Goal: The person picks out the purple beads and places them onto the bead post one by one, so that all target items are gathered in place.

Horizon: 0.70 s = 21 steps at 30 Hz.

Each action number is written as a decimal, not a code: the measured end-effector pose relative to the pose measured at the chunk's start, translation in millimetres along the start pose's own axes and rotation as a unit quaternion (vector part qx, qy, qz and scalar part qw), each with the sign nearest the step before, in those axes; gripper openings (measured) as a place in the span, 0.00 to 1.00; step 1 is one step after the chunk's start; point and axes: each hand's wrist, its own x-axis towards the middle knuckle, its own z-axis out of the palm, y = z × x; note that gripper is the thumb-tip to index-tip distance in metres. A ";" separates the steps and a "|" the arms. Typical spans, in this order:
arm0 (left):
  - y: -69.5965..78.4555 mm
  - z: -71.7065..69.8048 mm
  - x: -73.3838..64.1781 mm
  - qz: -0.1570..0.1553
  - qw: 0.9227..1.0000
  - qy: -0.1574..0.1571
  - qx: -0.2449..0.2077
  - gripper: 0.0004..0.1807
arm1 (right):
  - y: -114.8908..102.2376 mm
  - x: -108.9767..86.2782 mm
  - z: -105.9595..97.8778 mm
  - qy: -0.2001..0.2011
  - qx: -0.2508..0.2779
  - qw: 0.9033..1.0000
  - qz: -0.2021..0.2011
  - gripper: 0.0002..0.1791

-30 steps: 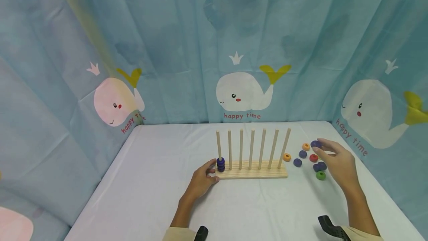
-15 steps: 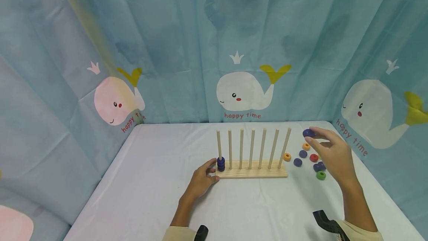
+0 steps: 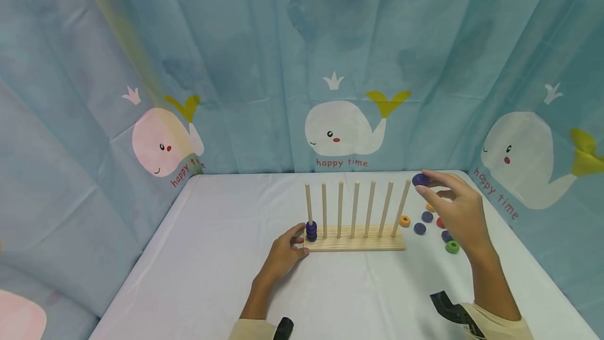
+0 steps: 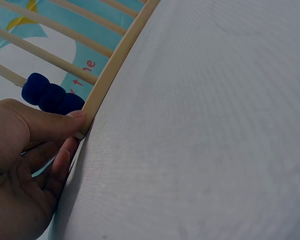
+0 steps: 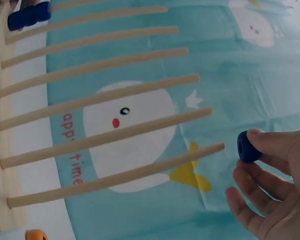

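Note:
A wooden peg rack [image 3: 356,245] with several upright pegs stands on the white table. On its leftmost peg sits a stack of three dark blue beads [image 4: 52,95]. My left hand [image 3: 283,253] grips the rack's left end, thumb at the front corner and fingers along the side. Between thumb and fingertips, my right hand [image 3: 460,214] pinches a dark blue bead [image 5: 247,147]. That bead is up near the top of the rightmost peg [image 3: 401,209], just to its right, with its hole facing the peg tip in the right wrist view.
Loose beads lie right of the rack: an orange bead [image 3: 405,221], a blue bead [image 3: 420,229], a green bead [image 3: 452,247], and several more partly hidden by the right hand. A blue curtain [image 3: 240,67] with whale prints hangs behind the table [image 3: 189,256].
My right hand has lifted the blue bead from above the loose beads and carried it up and left to the rightmost peg's top. The left hand and rack have stayed put.

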 end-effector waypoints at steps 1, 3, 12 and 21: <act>-0.1 0.1 0.0 0.000 1.000 0.000 0.000 0.36 | -1.1 1.2 1.1 -0.001 0.002 1.000 -0.004 0.22; 0.5 0.0 -0.1 0.000 1.000 -0.001 -0.002 0.36 | -3.0 3.5 3.1 -0.004 0.009 1.000 -0.013 0.23; 1.7 0.1 -0.2 -0.002 1.000 0.000 0.001 0.36 | -12.2 7.7 12.5 -0.022 0.021 0.999 -0.025 0.21; 1.1 0.1 -0.4 0.001 1.000 -0.001 0.002 0.36 | -23.3 10.5 25.7 -0.048 0.048 0.996 -0.055 0.21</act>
